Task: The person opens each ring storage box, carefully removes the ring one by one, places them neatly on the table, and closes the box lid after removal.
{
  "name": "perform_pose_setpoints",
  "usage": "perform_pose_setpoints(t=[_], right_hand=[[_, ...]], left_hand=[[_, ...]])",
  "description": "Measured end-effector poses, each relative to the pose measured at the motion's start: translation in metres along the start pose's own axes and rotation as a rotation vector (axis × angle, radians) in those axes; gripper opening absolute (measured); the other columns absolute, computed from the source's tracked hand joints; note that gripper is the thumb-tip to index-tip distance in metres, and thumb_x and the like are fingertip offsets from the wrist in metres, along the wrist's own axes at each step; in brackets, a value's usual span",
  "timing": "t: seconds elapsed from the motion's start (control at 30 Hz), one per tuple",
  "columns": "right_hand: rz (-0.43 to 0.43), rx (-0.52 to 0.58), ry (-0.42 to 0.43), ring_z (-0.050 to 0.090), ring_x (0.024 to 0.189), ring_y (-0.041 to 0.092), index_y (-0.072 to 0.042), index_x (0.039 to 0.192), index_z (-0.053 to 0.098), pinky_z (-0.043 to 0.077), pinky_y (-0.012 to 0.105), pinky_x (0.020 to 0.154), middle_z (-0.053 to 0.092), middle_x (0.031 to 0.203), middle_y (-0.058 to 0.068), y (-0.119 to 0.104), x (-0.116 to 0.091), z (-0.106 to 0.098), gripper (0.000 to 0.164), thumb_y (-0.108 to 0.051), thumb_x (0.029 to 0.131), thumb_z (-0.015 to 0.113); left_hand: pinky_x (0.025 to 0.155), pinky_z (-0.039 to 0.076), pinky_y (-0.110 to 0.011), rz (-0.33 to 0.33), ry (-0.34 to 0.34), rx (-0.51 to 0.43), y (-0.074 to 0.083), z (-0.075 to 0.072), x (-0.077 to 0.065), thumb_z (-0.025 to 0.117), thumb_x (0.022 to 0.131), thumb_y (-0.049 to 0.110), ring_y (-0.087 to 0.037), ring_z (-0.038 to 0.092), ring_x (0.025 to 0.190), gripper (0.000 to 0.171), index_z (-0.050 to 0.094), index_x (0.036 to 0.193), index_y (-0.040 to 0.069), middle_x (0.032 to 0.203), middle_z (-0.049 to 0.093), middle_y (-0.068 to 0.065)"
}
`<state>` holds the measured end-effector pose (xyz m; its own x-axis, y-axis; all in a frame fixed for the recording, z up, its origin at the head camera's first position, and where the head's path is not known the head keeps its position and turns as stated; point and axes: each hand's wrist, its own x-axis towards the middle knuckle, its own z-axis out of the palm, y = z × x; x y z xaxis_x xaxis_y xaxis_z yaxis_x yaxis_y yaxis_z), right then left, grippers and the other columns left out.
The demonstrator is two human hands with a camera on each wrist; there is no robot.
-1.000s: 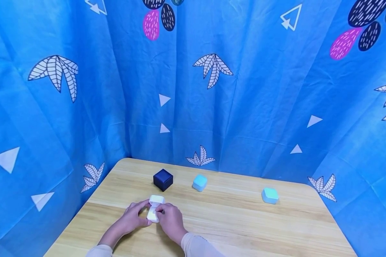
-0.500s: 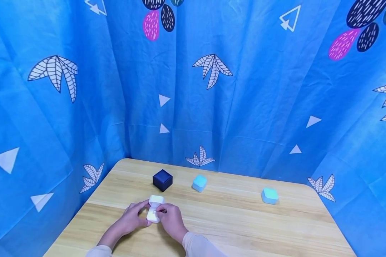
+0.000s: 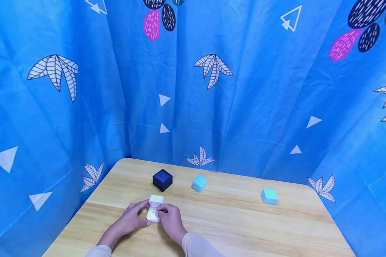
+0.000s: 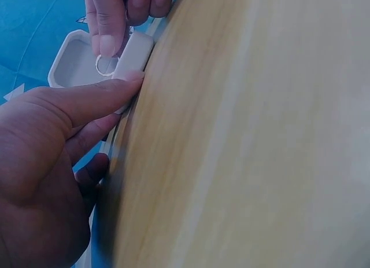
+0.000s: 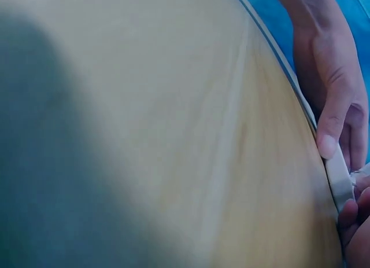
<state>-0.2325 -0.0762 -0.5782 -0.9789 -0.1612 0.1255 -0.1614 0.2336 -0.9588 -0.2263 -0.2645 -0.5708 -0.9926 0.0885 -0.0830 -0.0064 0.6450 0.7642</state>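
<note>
A white ring box (image 3: 152, 215) stands with its lid (image 3: 156, 200) raised, near the front left of the table. My left hand (image 3: 130, 217) grips it from the left, thumb on the near side of the base, as the left wrist view also shows. My right hand (image 3: 172, 220) comes from the right and pinches a thin silver-coloured ring (image 4: 98, 68) between thumb and forefinger. The ring is upright at the cushion side of the base, in front of the hollow lid (image 4: 71, 58). Its upper part is hidden by the fingertips. In the right wrist view the box base (image 5: 340, 181) shows between both hands.
A dark blue box (image 3: 162, 180) sits just behind the ring box. Two light turquoise boxes, a middle one (image 3: 199, 183) and a right one (image 3: 270, 196), are farther along the wooden table (image 3: 231, 221). A blue patterned curtain (image 3: 257, 107) surrounds the table's back and sides.
</note>
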Motion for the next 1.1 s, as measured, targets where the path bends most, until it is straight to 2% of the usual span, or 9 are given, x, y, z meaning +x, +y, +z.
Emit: perform_pose_setpoints(t=[0.23, 0.47, 0.6, 0.73, 0.93, 1.1], right_hand=[[0.012, 0.051, 0.009, 0.060, 0.084, 0.002, -0.006, 0.091, 0.075, 0.052, 0.019, 0.075, 0.072, 0.090, -0.003, 0.000, -0.003, 0.001, 0.011, 0.002, 0.086, 0.071], [0.030, 0.080, 0.015, 0.058, 0.077, 0.002, -0.005, 0.091, 0.075, 0.052, 0.017, 0.070, 0.072, 0.086, -0.001, 0.000, -0.003, -0.001, 0.009, 0.001, 0.086, 0.072], [0.049, 0.108, 0.004, 0.057, 0.072, 0.003, -0.004, 0.091, 0.075, 0.050, 0.017, 0.063, 0.072, 0.088, 0.004, -0.004, -0.006, -0.002, 0.008, 0.000, 0.085, 0.072], [0.080, 0.133, -0.011, 0.054, 0.066, 0.003, -0.005, 0.089, 0.076, 0.046, 0.016, 0.056, 0.070, 0.085, -0.001, -0.008, -0.010, -0.002, 0.007, 0.000, 0.084, 0.073], [0.101, 0.126, -0.025, 0.053, 0.060, 0.003, -0.004, 0.087, 0.076, 0.044, 0.016, 0.053, 0.064, 0.074, -0.006, -0.010, -0.015, -0.002, 0.004, -0.002, 0.084, 0.074], [0.093, 0.104, -0.036, 0.054, 0.062, 0.002, -0.005, 0.087, 0.076, 0.045, 0.016, 0.055, 0.068, 0.075, -0.001, -0.012, -0.021, -0.004, 0.005, -0.002, 0.083, 0.074]], left_hand=[[0.108, 0.033, -0.067, -0.009, 0.002, 0.005, 0.000, -0.001, -0.002, 0.089, 0.069, 0.023, -0.032, 0.044, 0.127, 0.086, 0.053, 0.147, 0.018, 0.134, 0.060, -0.002], [0.107, 0.035, -0.066, -0.004, -0.004, 0.012, 0.000, -0.001, 0.000, 0.090, 0.069, 0.025, -0.031, 0.045, 0.125, 0.086, 0.053, 0.147, 0.019, 0.133, 0.061, 0.000], [0.107, 0.034, -0.066, -0.005, -0.003, 0.013, -0.001, -0.002, 0.001, 0.090, 0.068, 0.025, -0.032, 0.044, 0.126, 0.087, 0.053, 0.147, 0.019, 0.135, 0.060, -0.001], [0.107, 0.034, -0.067, -0.002, -0.005, 0.006, -0.002, -0.002, 0.002, 0.090, 0.068, 0.024, -0.033, 0.044, 0.126, 0.086, 0.054, 0.146, 0.018, 0.136, 0.060, -0.003], [0.107, 0.034, -0.066, -0.006, -0.014, 0.005, -0.002, -0.002, 0.003, 0.090, 0.068, 0.026, -0.031, 0.044, 0.126, 0.088, 0.052, 0.148, 0.019, 0.136, 0.060, -0.001], [0.106, 0.034, -0.068, -0.010, -0.016, 0.006, 0.000, -0.002, 0.004, 0.089, 0.069, 0.027, -0.032, 0.044, 0.127, 0.089, 0.051, 0.149, 0.018, 0.138, 0.059, -0.003]])
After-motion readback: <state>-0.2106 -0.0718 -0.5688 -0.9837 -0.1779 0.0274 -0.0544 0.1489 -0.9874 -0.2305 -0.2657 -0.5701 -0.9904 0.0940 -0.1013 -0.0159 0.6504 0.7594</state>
